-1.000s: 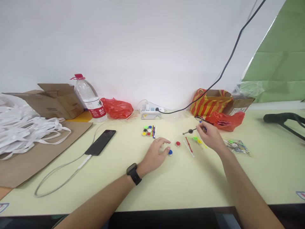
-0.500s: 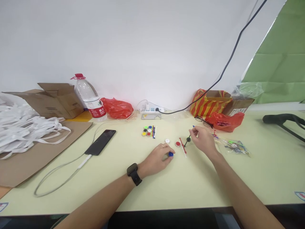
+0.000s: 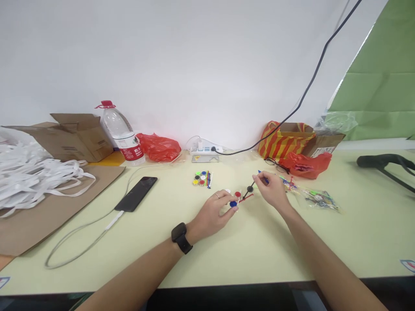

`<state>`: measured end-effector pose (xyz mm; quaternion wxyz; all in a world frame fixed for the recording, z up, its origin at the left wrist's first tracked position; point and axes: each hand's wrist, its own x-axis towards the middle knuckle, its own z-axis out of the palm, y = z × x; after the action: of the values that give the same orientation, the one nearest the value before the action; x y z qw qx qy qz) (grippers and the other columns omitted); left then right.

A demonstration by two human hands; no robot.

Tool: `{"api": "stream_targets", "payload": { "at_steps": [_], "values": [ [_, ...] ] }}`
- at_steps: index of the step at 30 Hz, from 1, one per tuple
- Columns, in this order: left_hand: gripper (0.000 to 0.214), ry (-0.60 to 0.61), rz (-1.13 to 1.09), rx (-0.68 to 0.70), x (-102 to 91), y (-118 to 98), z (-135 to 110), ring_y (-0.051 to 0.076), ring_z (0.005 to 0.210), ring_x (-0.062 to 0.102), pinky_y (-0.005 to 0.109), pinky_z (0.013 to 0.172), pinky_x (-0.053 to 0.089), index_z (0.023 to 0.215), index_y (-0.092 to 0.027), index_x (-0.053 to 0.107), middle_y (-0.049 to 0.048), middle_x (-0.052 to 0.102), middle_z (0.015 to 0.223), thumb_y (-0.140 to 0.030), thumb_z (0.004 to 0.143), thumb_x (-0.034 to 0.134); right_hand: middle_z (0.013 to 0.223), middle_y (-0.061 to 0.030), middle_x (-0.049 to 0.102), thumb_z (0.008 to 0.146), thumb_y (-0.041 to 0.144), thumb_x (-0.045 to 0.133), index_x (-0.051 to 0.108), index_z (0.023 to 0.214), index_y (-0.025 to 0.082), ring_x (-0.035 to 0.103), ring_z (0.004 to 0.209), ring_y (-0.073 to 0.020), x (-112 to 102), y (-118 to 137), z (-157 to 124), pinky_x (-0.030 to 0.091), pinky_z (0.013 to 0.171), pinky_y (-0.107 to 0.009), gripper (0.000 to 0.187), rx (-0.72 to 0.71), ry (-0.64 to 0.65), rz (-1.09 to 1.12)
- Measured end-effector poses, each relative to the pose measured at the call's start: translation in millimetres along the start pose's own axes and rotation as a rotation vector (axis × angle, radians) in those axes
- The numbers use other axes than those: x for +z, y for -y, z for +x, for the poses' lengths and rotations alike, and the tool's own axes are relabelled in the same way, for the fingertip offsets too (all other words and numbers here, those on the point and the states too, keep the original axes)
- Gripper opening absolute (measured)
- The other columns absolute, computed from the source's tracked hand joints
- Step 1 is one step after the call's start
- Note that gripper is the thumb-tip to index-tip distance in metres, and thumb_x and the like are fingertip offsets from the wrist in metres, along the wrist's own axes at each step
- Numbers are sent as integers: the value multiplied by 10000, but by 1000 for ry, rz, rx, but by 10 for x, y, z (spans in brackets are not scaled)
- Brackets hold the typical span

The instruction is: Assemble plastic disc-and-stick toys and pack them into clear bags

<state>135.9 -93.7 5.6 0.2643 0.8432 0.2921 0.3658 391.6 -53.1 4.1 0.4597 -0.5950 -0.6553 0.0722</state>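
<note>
My left hand (image 3: 212, 216), with a black watch on its wrist, is closed with thumb and fingers around a small blue disc (image 3: 233, 204). A white disc (image 3: 228, 191) is partly hidden behind its fingers, and a red disc (image 3: 237, 194) lies just beyond the fingertips. My right hand (image 3: 271, 190) pinches the upper end of a thin black stick (image 3: 253, 183), which slants down to the left. A black disc (image 3: 250, 189) is at that stick. Blue shows within the right fingers. Near the black stick's lower end lies a red stick (image 3: 249, 197).
Several coloured discs (image 3: 202, 182) and sticks (image 3: 209, 180) form a group farther back. A phone (image 3: 136, 194) on a cable is at left, beside cardboard (image 3: 65, 203) with white straps. Bottle (image 3: 128, 142), power strip (image 3: 204, 150), bags, glasses (image 3: 275, 164) and a clear packet (image 3: 319, 200) stand around.
My right hand has moved left with the black stick, bringing the black disc closer to my left hand. The red stick has turned flatter, and the red disc has shifted slightly left.
</note>
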Motion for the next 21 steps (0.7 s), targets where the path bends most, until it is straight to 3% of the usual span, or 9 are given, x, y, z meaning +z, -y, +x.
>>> {"api": "stream_targets", "payload": {
  "at_steps": [4,9,16,21],
  "values": [
    [173,152,-1,0,-12,-54,-11,228,1046,631,374,977,514,1086,-232,658,84,652,1091,-316,1044,514,596,-25,592,922,527,550,557,639,223,504,559,-185,-70,-74,32,337,567,-308,416,50,-50,-129],
    [106,345,51,78,33,-84,-23,253,1122,630,400,999,498,1060,-232,610,88,682,1148,-309,1032,542,603,-36,630,917,513,560,587,639,220,552,582,-201,36,-83,5,346,588,-309,405,70,-19,-166],
    [109,265,101,30,32,16,-3,271,1076,661,420,973,509,1030,-237,601,82,702,1112,-310,1032,520,614,-34,620,940,584,531,598,666,216,527,584,-192,257,-26,-46,368,595,-308,464,26,-40,-65],
    [108,208,173,0,-14,112,-5,291,1243,596,460,1066,469,1069,-243,602,96,686,1191,-302,1033,520,594,-17,575,933,610,525,594,669,210,497,566,-179,258,-47,-1,362,575,-303,484,29,-41,23]
  ]
}}
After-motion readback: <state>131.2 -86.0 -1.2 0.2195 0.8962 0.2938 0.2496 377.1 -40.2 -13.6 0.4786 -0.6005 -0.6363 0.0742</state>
